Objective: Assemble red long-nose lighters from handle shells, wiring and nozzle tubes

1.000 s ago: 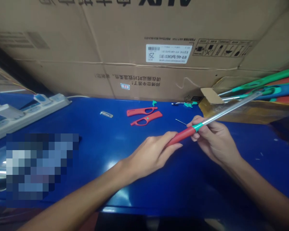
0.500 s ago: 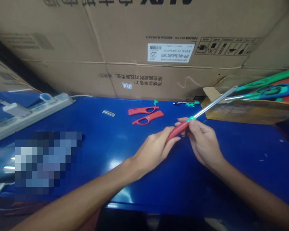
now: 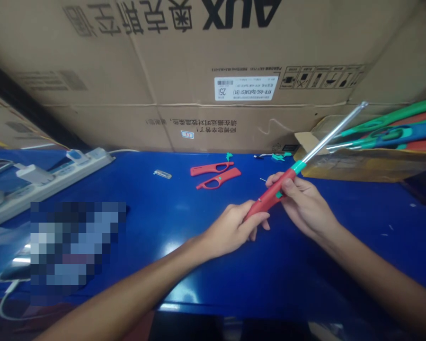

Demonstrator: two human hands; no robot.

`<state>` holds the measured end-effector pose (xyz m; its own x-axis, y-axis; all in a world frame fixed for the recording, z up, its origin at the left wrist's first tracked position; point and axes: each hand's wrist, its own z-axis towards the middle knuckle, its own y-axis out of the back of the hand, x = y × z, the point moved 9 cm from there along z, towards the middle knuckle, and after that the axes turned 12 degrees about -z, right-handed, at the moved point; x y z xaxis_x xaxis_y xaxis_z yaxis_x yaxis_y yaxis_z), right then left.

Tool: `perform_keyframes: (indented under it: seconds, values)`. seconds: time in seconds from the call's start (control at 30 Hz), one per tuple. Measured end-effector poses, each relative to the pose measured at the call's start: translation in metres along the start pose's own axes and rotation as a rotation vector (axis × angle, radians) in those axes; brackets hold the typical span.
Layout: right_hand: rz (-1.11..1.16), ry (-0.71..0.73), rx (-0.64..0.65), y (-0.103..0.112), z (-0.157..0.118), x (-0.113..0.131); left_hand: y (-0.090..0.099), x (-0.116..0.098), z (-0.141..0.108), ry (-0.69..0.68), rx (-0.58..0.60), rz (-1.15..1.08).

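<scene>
A red utility lighter (image 3: 275, 192) with a green collar, a green trigger and a long metal tube is held aslant over the blue table, its tip pointing up and right. My left hand (image 3: 232, 227) is closed around the rear end of its handle. My right hand (image 3: 307, 203) pinches the handle near the trigger, thumb on the near side. A thin metal piece (image 3: 263, 179) sticks out by the right fingertips; what it belongs to is hidden. Beyond the hands lie two red handle shells (image 3: 218, 179) and a small green part (image 3: 229, 156).
An open box (image 3: 362, 166) of green, blue and red lighters (image 3: 394, 128) stands at right. Small wired green parts (image 3: 279, 157) and a clear piece (image 3: 162, 174) lie at the back, before a large carton (image 3: 184, 85). A power strip (image 3: 49, 184) and a blurred-out device (image 3: 80, 251) are at left.
The camera view has tilted up a little. My right hand now sits lower on the handle, leaving the green collar uncovered, and the trigger shows. The lighter points more steeply upward.
</scene>
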<state>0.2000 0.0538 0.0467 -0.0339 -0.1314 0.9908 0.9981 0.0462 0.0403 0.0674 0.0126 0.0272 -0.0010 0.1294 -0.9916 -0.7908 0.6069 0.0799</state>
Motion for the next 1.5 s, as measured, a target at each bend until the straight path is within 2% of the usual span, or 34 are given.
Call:
perform_keyframes:
  seconds: [0.17,0.23,0.3,0.37,0.43,0.53,0.6,0.7,0.8,0.9,1.0,1.13,1.37,1.5]
  values:
    - [-0.003,0.014,0.013,-0.003,-0.003,0.004,0.002,-0.001,0.000,-0.040,-0.138,0.065]
    - [-0.061,0.032,0.075,-0.015,-0.007,0.005,0.008,-0.005,-0.002,-0.096,-0.241,0.163]
    - [-0.144,0.049,0.139,-0.029,-0.012,0.003,0.010,-0.007,-0.004,-0.125,-0.295,0.283]
    - [-0.225,0.051,0.142,-0.036,-0.015,0.001,0.004,-0.008,-0.003,-0.140,-0.262,0.414]
    - [-0.250,0.032,0.102,-0.033,-0.015,-0.002,-0.008,-0.008,-0.003,-0.159,-0.172,0.543]
    - [-0.266,0.009,0.090,-0.022,-0.009,-0.006,-0.018,-0.006,-0.003,-0.161,-0.060,0.685]
    - [-0.377,0.030,0.064,-0.008,-0.004,-0.006,-0.018,-0.006,-0.004,-0.173,-0.019,0.711]
    - [-0.587,0.040,0.004,0.012,0.002,-0.006,-0.009,-0.008,-0.004,-0.202,-0.013,0.684]
    - [-0.704,0.018,-0.062,0.026,0.005,-0.004,0.000,-0.008,-0.004,-0.201,-0.029,0.674]
    - [-0.949,0.073,-0.120,0.033,0.007,0.005,0.001,-0.008,-0.002,-0.200,-0.016,0.699]
    - [-1.163,0.100,-0.119,0.035,0.010,0.009,0.001,-0.007,-0.001,-0.193,-0.009,0.720]
    - [-1.227,0.090,-0.052,0.034,0.012,0.006,0.004,-0.006,-0.001,-0.177,-0.009,0.722]
    - [-1.269,0.119,-0.118,0.037,0.011,0.017,0.003,-0.005,-0.001,-0.176,-0.006,0.732]
    - [-1.234,0.072,-0.123,0.040,0.013,0.012,0.003,-0.005,-0.001,-0.175,-0.005,0.738]
